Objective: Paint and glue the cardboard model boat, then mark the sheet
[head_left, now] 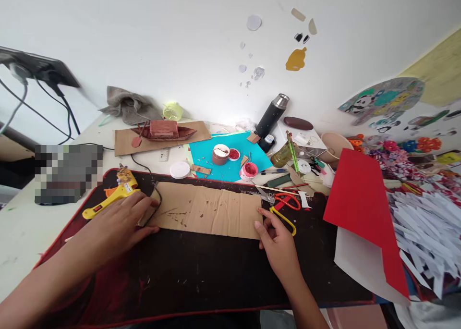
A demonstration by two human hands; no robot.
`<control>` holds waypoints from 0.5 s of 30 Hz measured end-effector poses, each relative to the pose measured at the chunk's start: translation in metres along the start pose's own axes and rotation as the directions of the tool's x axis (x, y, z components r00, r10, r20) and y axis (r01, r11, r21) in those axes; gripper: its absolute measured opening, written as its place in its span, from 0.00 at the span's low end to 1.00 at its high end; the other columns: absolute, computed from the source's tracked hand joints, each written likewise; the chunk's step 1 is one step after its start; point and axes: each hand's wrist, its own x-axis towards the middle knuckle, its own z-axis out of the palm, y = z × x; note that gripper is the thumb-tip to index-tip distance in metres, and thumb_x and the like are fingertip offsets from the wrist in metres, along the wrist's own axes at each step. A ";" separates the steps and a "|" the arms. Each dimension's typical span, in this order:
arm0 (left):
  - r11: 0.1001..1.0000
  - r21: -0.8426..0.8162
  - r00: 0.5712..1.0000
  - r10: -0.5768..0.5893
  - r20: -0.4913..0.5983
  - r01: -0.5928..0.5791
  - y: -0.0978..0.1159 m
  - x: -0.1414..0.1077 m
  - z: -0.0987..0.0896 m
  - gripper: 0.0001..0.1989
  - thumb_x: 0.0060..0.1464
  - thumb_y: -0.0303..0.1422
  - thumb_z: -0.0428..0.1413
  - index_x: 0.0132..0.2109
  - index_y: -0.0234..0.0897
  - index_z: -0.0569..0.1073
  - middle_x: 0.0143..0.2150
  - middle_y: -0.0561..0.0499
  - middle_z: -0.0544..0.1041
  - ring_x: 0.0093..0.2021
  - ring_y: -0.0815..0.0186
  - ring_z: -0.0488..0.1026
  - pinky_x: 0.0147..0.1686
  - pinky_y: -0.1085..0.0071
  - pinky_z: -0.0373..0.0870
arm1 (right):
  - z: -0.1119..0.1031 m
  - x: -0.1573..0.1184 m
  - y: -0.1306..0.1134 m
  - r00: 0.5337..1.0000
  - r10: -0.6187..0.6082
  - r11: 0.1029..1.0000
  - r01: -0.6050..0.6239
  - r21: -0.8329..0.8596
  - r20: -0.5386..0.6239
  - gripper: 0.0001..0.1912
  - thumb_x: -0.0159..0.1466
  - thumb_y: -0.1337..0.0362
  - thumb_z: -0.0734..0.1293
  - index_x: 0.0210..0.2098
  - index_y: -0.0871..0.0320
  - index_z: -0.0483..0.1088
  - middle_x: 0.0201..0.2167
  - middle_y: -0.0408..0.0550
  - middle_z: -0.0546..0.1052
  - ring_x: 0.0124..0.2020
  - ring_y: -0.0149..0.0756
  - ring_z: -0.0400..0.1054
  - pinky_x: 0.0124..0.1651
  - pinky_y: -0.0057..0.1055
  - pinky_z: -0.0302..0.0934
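Observation:
A long strip of brown corrugated cardboard (211, 211) with dark smears lies on the black mat, one of my hands at each end. My left hand (131, 216) grips its left end, fingers above and thumb near the lower edge; the black cord runs by those fingertips. With thumb and fingers, my right hand (276, 237) pinches the right edge. Just behind my left hand is a yellow glue gun (111, 200). Scissors with red handles (288, 201) and a yellow-handled pair (286, 221) rest beyond my right fingertips.
A brown model boat (165, 131) sits on cardboard at the back. Open paint pots (221, 154) stand on blue paper (205, 146). A black flask (272, 115) leans behind. Red card (363, 209) and white paper strips (428, 228) crowd the right; a phone-like blurred object (70, 173) lies left.

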 end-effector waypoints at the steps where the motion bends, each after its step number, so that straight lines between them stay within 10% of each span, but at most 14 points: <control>1: 1.000 0.003 1.000 0.002 0.014 -0.002 0.000 0.000 0.000 0.27 0.60 0.53 0.53 0.57 0.44 0.81 0.57 0.38 0.82 0.58 0.38 0.82 0.58 0.44 0.80 | 0.000 0.000 0.002 1.000 -0.004 1.000 0.004 -0.009 -0.003 0.31 0.67 0.41 0.73 0.58 0.58 0.83 0.32 0.41 0.71 0.21 0.33 0.68 0.24 0.31 0.67; 9: 0.998 -0.036 0.999 -0.050 -0.008 0.050 -0.033 -0.008 0.008 0.29 0.61 0.41 0.48 0.64 0.51 0.81 0.64 0.46 0.84 0.64 0.44 0.81 0.65 0.47 0.78 | -0.007 0.008 0.011 0.997 -0.053 0.994 0.058 -0.093 0.059 0.27 0.69 0.46 0.70 0.58 0.58 0.83 0.30 0.43 0.74 0.25 0.37 0.68 0.30 0.33 0.67; 15: 0.999 -0.030 0.995 -0.021 -0.099 0.019 -0.031 -0.014 -0.012 0.25 0.65 0.50 0.49 0.61 0.54 0.80 0.62 0.49 0.85 0.64 0.45 0.81 0.66 0.47 0.77 | -0.007 0.006 0.010 0.985 -0.162 0.956 0.170 -0.240 0.054 0.23 0.72 0.47 0.69 0.53 0.55 0.86 0.39 0.55 0.86 0.38 0.49 0.81 0.46 0.43 0.78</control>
